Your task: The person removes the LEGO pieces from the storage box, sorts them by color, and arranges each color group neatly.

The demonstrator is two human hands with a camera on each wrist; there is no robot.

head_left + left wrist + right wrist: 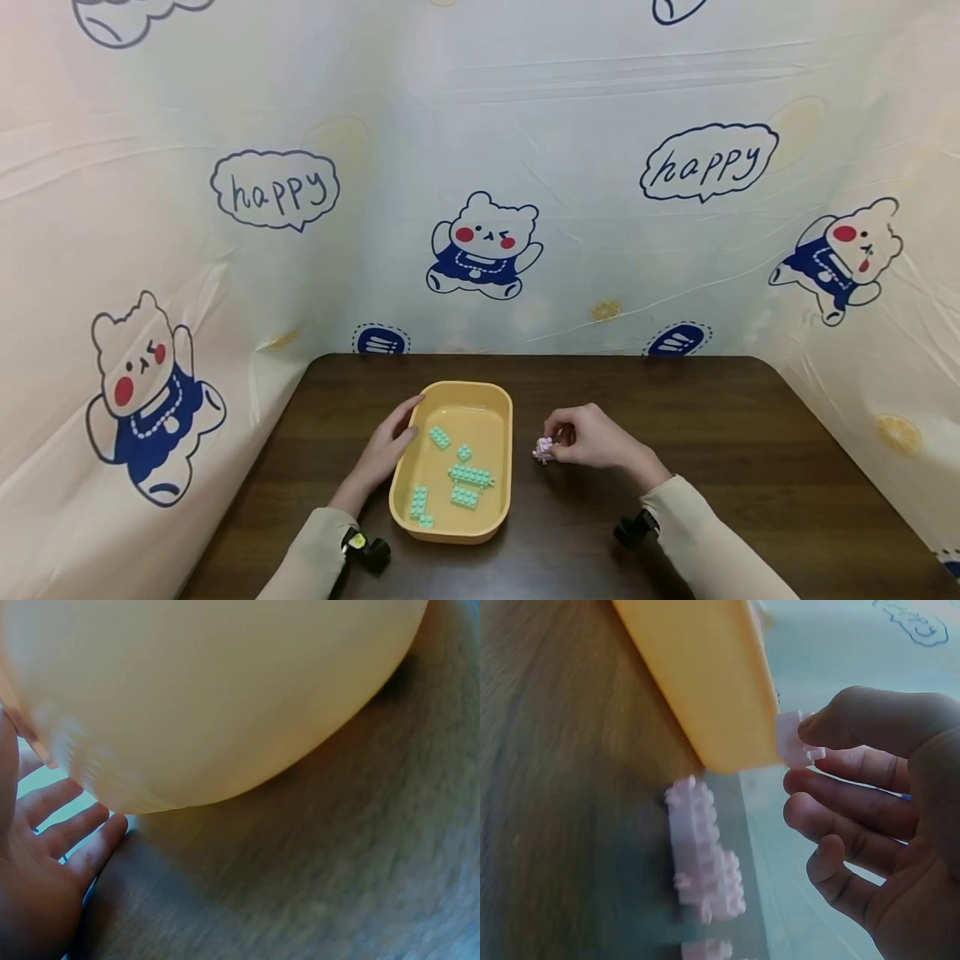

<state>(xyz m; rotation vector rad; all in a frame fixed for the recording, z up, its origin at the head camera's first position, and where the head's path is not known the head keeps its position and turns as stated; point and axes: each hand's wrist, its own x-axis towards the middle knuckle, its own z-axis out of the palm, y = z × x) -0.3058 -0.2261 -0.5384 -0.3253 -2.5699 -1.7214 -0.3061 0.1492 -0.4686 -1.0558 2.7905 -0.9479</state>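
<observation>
Pinching a pale-pink block [787, 739] — studs palmward, long axis indistinct — is your right hand [592, 435]; left hand [384, 450]: fingers apart.

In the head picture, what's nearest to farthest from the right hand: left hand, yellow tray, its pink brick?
1. Pink brick: held in the right hand.
2. Yellow tray: to the left.
3. Left hand: tray's left side.

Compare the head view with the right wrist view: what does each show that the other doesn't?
Only the head view shows the inside of the yellow tray and the green bricks lying in it. Only the right wrist view shows the palm side of the right hand. Both share that hand pinching a pink brick, the tray and the table.
</observation>
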